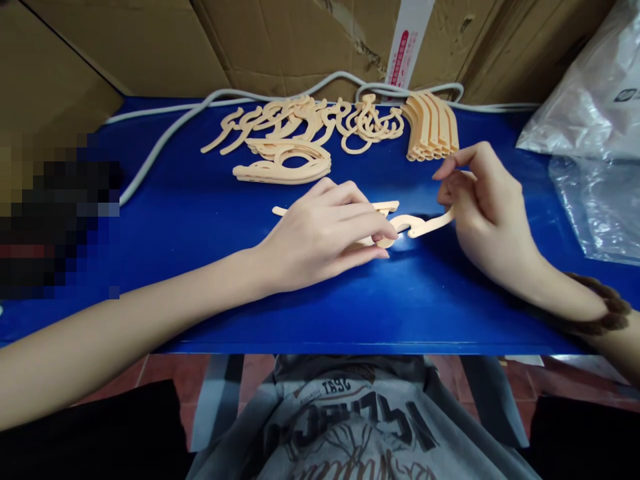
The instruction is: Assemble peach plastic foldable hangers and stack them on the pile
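Note:
My left hand (325, 233) lies on the blue table (200, 280), its fingers closed over one end of a peach plastic hanger piece (420, 225). My right hand (480, 207) pinches the other, hooked end of that piece between thumb and fingers, index finger raised. A flat peach strip (385, 206) shows just behind my left fingers. Part of the piece is hidden under my left hand.
Loose peach hook parts (310, 123) and curved pieces (283, 163) lie at the back, beside a neat stack (433, 127). A grey cable (165, 133) runs along the rear. Cardboard boxes (280, 40) stand behind; clear plastic bags (595, 147) lie at right.

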Tool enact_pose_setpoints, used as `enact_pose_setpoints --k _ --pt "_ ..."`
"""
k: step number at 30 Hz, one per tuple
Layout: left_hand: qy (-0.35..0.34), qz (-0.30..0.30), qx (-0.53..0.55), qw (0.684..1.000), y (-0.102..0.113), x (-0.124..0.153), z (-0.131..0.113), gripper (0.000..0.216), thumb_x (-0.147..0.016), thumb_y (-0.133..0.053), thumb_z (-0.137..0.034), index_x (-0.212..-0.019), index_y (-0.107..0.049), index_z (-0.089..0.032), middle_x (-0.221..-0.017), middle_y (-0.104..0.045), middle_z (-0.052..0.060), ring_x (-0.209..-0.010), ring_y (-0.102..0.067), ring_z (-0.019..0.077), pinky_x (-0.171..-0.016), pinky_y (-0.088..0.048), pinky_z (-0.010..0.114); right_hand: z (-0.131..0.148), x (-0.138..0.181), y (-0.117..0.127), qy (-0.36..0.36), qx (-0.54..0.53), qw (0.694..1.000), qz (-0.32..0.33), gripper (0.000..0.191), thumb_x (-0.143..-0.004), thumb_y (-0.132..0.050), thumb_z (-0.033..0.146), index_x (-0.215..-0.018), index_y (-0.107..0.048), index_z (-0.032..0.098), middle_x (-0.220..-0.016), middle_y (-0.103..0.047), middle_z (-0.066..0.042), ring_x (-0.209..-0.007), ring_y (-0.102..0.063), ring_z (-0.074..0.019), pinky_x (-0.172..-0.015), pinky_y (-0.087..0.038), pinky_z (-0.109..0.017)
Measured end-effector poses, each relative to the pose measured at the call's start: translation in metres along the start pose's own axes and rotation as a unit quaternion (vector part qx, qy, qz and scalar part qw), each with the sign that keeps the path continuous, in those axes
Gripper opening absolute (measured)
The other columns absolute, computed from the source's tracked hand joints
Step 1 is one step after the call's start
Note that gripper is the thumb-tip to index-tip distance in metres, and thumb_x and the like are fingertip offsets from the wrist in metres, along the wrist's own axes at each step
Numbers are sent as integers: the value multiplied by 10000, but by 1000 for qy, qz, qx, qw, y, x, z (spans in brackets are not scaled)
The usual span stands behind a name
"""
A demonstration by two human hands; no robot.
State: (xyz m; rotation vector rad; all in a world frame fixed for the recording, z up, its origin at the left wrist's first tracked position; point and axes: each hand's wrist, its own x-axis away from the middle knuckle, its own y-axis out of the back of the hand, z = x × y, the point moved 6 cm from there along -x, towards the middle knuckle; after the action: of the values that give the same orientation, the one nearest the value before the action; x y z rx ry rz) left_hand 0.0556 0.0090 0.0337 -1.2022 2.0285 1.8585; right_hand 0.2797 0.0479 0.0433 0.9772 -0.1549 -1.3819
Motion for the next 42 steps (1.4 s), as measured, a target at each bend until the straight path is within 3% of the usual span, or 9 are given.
enact_pose_setpoints --k 4,7,9,15,21,24,29,35,42 --pt "18 -14 4 1000 1 0 4 138 -1178 -687 -264 -1235 -812 -271 -1111 -880 21 -1094 -775 237 -981 -583 405 13 2 3 79 71 994 37 263 -1205 -478 484 -1217 -633 272 -887 -712 -21 -696 -604 -214 -768 -509 -418" --pt "53 -23 39 998 5 -1 6 140 -1168 -672 -229 -1207 -802 -265 -1076 -876 14 -1075 -781 229 -1001 -616 403 32 11 5 234 195 951 56 456 -1188 -527 651 -1320 -712 255 -877 -715 -37 -836 -701 -282 -932 -525 -502" --pt "79 -33 74 994 7 -2 7 128 -1153 -682 -190 -1182 -793 -246 -1089 -878 14 -1062 -783 212 -1003 -631 378 40 15 4 273 244 928 66 438 -1154 -609 668 -1262 -758 270 -851 -703 -41 -902 -719 -319 -968 -512 -536" --pt "110 -47 162 979 5 -5 7 98 -1129 -700 -126 -1145 -754 -205 -1110 -865 3 -1035 -799 157 -945 -645 282 47 9 -11 191 251 938 144 331 -1211 -524 510 -1093 -781 337 -897 -722 -37 -942 -707 -276 -981 -530 -514" --pt "149 -28 174 973 3 -3 13 143 -1206 -650 -316 -1215 -759 -223 -1149 -860 27 -1008 -815 179 -943 -673 315 50 19 -16 293 338 882 150 412 -1251 -433 453 -1024 -735 289 -884 -723 -34 -790 -632 -205 -703 -407 -391" --pt "97 0 85 992 2 -2 12 262 -1221 -634 -402 -1341 -744 -198 -1308 -850 93 -1230 -799 267 -1135 -642 437 44 21 -15 318 324 879 142 505 -1267 -353 471 -961 -695 259 -837 -683 -43 -751 -606 -209 -673 -389 -393" --pt "52 73 14 996 -14 7 23 488 -1144 -730 -599 -1382 -675 -177 -1671 -664 230 -1635 -573 436 -1368 -471 655 17 5 -6 216 230 934 166 528 -1259 -303 527 -1006 -677 253 -924 -700 -68 -774 -646 -220 -688 -434 -367" --pt "51 139 57 987 -21 6 22 240 -1223 -514 -385 -1283 -630 -184 -1663 -652 246 -1591 -612 404 -1307 -533 613 1 -1 -3 166 203 948 179 531 -1242 -320 545 -1132 -744 245 -992 -820 -92 -809 -746 -245 -692 -452 -372" --pt "65 123 74 988 -18 2 20 159 -1212 -465 -285 -1232 -583 -181 -1594 -680 251 -1501 -682 379 -1243 -568 589 1 1 -6 147 202 949 191 445 -1205 -376 443 -1220 -777 252 -1073 -874 -99 -873 -799 -280 -721 -503 -381"
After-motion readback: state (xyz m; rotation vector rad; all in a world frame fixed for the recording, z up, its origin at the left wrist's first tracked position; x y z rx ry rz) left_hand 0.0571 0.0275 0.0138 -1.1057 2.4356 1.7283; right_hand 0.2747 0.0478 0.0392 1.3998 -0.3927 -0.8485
